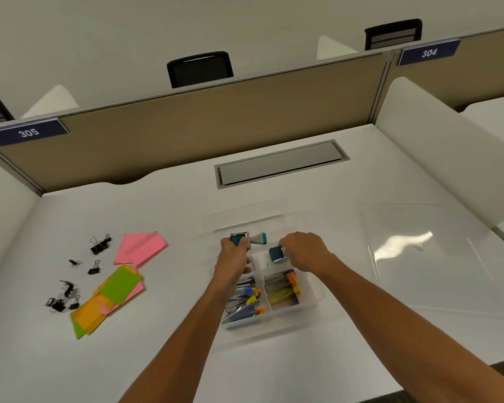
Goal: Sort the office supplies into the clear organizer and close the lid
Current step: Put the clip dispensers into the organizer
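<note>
Nearest the bottom of the frame, the two front compartments of the clear organizer [312, 301] are seen already filled with coloured, metallic supplies. Just above them, at frame centre, the left hand [233, 257] is closed around a teal patterned item [239, 239], a grey and teal piece [259, 238] lying just beside it; whether that piece is also held cannot be told. The right hand [303, 251] is curled over a second teal item [277, 253], held low in the rear right compartment.

The step in hand is judged to be the placing of these two items. It is best done by lowering each fully inside one compartment before the fingers are released, so nothing straddles a divider and the lid can seat later.

At centre left, sticky notes [120, 289] and black binder clips [98, 245] remain unsorted. At right, the clear lid [419, 257] lies flat beside the organizer.
</note>
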Available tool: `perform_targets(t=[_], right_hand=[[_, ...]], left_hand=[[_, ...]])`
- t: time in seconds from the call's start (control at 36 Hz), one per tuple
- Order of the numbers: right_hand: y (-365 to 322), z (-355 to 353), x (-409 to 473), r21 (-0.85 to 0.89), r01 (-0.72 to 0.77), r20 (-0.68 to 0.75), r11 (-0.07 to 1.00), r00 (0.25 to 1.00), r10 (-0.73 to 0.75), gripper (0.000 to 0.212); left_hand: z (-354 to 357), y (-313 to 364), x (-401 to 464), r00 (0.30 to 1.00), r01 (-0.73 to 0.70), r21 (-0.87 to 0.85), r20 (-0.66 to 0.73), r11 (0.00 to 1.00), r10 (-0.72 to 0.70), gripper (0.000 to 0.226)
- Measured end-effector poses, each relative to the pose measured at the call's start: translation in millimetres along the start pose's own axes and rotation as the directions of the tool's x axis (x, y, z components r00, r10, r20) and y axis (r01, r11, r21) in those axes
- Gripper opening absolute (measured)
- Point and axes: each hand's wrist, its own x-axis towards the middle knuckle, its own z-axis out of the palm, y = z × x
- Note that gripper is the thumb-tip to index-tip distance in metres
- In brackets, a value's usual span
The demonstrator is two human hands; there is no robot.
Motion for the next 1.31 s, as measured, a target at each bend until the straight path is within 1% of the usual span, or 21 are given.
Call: perform_targets(t=[0.08,0.14,0.22,0.28,0.36,0.44,0.53,0.61,0.64,0.69,0.75,0.83,0.94,1.06,1.17,1.31], right_hand=[[3.8,-0.6,0.7,0.089,0.006,0.001,0.996,1.0,-0.007,0.048],[5.5,-1.8,0.7,0.208,-0.014,-0.014,0.978,1.0,0.017,0.051],[5.8,-5.1,0.9,0.45,-0.021,-0.044,0.893,0.998,0.046,0.056],[4.0,-8.4,-0.4,0.551,0.01,-0.063,0.835,0.998,0.03,0.059],[0.8,-11.7,-2.9,0.607,0.047,-0.102,0.793,0.995,0.019,0.059],[-1.5,-14.0,-6.0,0.625,0.07,-0.14,0.777,0.99,0.023,0.049],[-1.9,-15.1,-9.8,0.603,0.079,-0.156,0.794,0.988,0.02,0.037],[-1.4,-15.6,-12.4,0.525,0.063,-0.17,0.849,0.985,0.031,0.032],[-0.8,-15.7,-12.6,0.486,0.052,-0.175,0.872,0.984,0.038,0.03],[1.1,-15.2,-12.6,0.413,0.023,-0.175,0.91,0.983,0.054,0.03],[3.6,-13.1,-12.7,0.368,-0.003,-0.16,0.93,0.985,0.067,0.03],[5.7,-7.5,-12.2,0.324,-0.033,-0.14,0.946,0.987,0.082,0.03],[4.5,-3.0,-8.2,0.259,-0.041,-0.109,0.965,0.991,0.071,0.032],[1.0,-4.3,-4.9,0.133,-0.023,-0.008,0.991,1.0,0.024,0.033],[-2.6,-5.9,-4.6,0.042,-0.027,0.048,0.999,0.999,0.025,0.031],[-9.0,-7.1,-6.3,0.045,-0.018,0.096,0.999,0.995,0.014,0.034]], left_hand=[[5.2,0.4,1.0,1.0,0.02,-0.001,0.016,1.0,-0.02,0.027],[8.3,-0.4,2.1,0.999,0.027,0.013,0.026,1.0,-0.028,0.026],[13.4,-1.3,4.8,0.999,0.04,0.014,0.024,0.999,-0.04,0.025],[17.5,-0.5,5.8,0.998,0.05,0.004,0.029,0.999,-0.05,0.024],[24.2,0.5,5.6,0.998,0.05,-0.01,0.044,0.999,-0.05,0.024],[30.0,0.4,3.1,0.996,0.051,-0.029,0.075,0.998,-0.049,0.025],[33.9,1.1,0.5,0.995,0.049,-0.024,0.092,0.998,-0.047,0.028],[35.1,0.8,-1.1,0.995,0.046,-0.004,0.092,0.999,-0.046,0.027],[34.9,0.5,-1.8,0.995,0.045,0.003,0.086,0.999,-0.046,0.028],[33.9,-0.2,-2.8,0.998,0.037,0.009,0.058,0.999,-0.038,0.037],[31.3,-0.8,-3.6,1.0,0.012,0.002,0.025,1.0,-0.013,0.045],[25.0,-0.6,-5.2,1.0,-0.023,-0.014,-0.007,1.0,0.023,0.049],[17.0,0.7,-9.9,0.998,-0.05,-0.027,-0.029,0.998,0.049,0.046],[11.0,0.3,-15.5,0.997,-0.071,-0.044,-0.034,0.996,0.07,0.041],[5.2,-2.6,-20.7,0.996,-0.088,-0.057,-0.036,0.994,0.086,0.035],[-5.2,-6.9,-26.6,0.994,-0.098,-0.072,-0.043,0.993,0.096,0.029]])
